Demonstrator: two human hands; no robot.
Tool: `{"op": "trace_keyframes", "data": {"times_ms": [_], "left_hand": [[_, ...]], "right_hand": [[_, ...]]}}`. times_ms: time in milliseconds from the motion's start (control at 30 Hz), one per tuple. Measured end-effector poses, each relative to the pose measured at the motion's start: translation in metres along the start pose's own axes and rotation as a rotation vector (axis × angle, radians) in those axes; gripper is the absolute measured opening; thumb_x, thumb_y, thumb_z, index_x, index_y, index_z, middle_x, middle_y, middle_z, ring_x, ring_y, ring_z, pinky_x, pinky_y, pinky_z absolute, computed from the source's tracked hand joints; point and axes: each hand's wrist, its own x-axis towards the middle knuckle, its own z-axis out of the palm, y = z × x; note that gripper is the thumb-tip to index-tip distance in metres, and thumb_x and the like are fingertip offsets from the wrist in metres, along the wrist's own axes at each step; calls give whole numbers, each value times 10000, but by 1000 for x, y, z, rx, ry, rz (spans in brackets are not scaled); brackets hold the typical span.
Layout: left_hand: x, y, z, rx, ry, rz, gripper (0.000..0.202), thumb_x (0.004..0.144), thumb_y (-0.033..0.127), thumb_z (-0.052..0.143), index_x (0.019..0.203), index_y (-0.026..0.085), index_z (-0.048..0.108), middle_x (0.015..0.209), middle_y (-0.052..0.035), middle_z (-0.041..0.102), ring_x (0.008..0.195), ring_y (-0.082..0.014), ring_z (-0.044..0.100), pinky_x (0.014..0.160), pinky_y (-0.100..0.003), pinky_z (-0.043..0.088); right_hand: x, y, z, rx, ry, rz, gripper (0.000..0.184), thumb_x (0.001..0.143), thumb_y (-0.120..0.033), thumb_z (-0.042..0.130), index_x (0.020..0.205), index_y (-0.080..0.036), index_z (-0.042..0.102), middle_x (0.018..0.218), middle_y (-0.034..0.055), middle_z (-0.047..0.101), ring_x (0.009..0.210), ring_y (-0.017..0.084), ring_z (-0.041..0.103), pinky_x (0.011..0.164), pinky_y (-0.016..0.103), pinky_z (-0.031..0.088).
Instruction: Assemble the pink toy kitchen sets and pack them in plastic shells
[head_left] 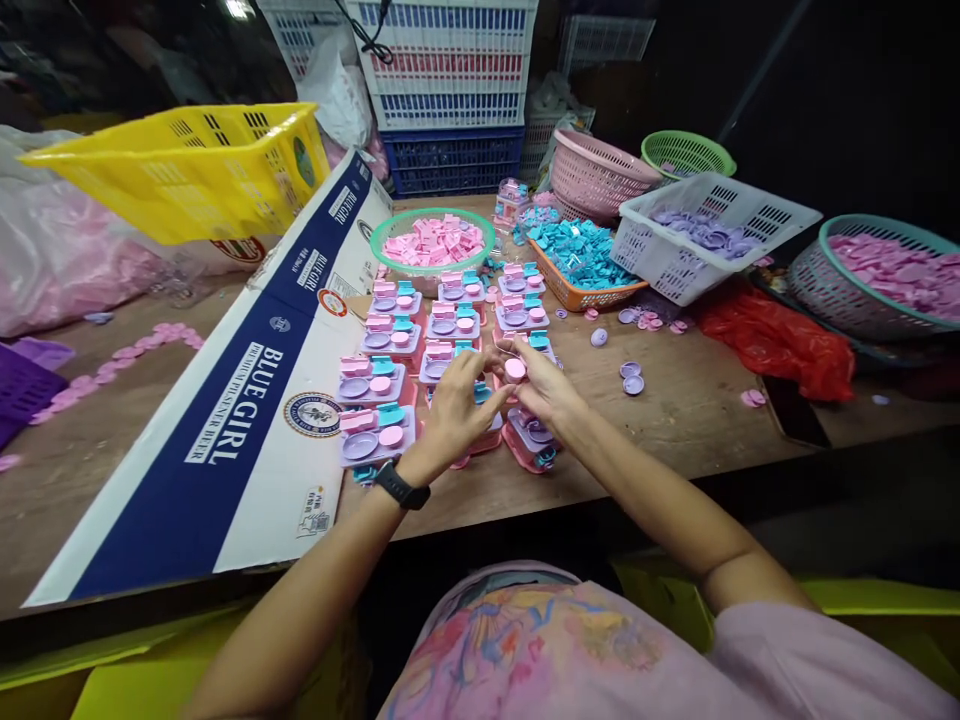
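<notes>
A small pink round toy piece (515, 369) is held between both hands, above rows of small toy sets. My left hand (459, 402) comes from the left, its thumb and bent fingers closed at the edge of the piece. On the other side my right hand (546, 385) has its fingers closed around the piece. Below lie several toy sets, each with a lilac tray (377, 440), an oval lilac dish (360, 446), a pink round piece (391, 436) and a teal piece (390, 413). Parts of the sets under my hands are hidden.
A cardboard sheet (247, 400) leans along the left, beside a yellow basket (172, 190). Behind the sets are a green-rimmed basket (379, 240) of pink pieces and an orange tray (592, 298) of teal pieces. A white basket (660, 265) and loose lilac pieces (632, 378) lie right.
</notes>
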Motion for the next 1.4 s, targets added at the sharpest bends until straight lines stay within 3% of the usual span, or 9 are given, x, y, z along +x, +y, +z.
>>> {"op": "trace_keyframes", "data": {"times_ms": [133,233,433,567,733,867,1067,1333,1400], "left_hand": [[-3,9,4,-29,25,-38,132,911,222,682,1043,212,692,980,-43,615,924,-187,606,839,-321,512],[-5,11,-1,-27,48,-60,100,873,222,715,968,214,683,970,-36,638,944,-198,623,863,-338,515],[-23,9,-1,121,257,-138,96,863,258,721,914,213,653,937,-32,669,929,-212,623,853,-361,469],[-39,8,5,299,293,-140,124,878,295,743,964,231,682,1004,-45,697,1044,-263,609,925,-424,382],[-60,10,6,391,220,-148,125,910,335,730,982,239,695,1021,-51,725,1083,-290,597,938,-459,301],[-74,6,2,447,93,-120,225,943,406,692,1105,250,689,1106,-77,736,1192,-333,560,958,-490,269],[-83,-4,-2,422,9,-1,253,1005,282,595,1240,235,676,1268,-101,728,1272,-333,548,998,-505,271],[-79,-12,-7,437,-155,99,447,968,75,486,1369,216,624,1369,-102,692,1290,-346,545,983,-529,283],[-77,-14,-9,440,-196,108,489,933,46,495,1375,213,618,1382,-102,684,1310,-358,523,998,-543,287]], "right_hand": [[-19,3,5,-109,-120,-80,280,1028,-391,576,896,-170,685,917,68,755,922,152,722,853,238,582],[-26,2,3,-275,-172,-139,425,986,-567,593,903,-163,695,971,93,751,960,175,715,842,251,576],[-36,-1,-16,-621,-175,-355,541,894,-704,628,912,-170,716,850,50,696,716,132,637,638,220,518],[-43,-10,-23,-872,-316,-251,520,793,-670,749,868,-155,741,682,-15,588,523,70,428,468,202,328],[-34,-21,-22,-997,-485,-71,435,705,-549,844,756,-136,717,601,-46,538,489,55,387,463,213,275],[-19,-25,-14,-1192,-512,27,275,713,-361,867,678,-141,705,542,-42,560,453,59,397,458,226,272],[-3,-25,1,-1548,-514,-48,169,768,-105,775,614,-156,725,573,-6,671,506,88,530,513,218,356],[-11,-16,1,-1559,-345,-51,149,815,-113,751,671,-150,739,559,-4,653,497,103,532,503,226,353],[-12,-16,0,-1612,-335,-136,145,805,-119,777,667,-151,744,565,3,646,571,126,573,545,234,359]]}}
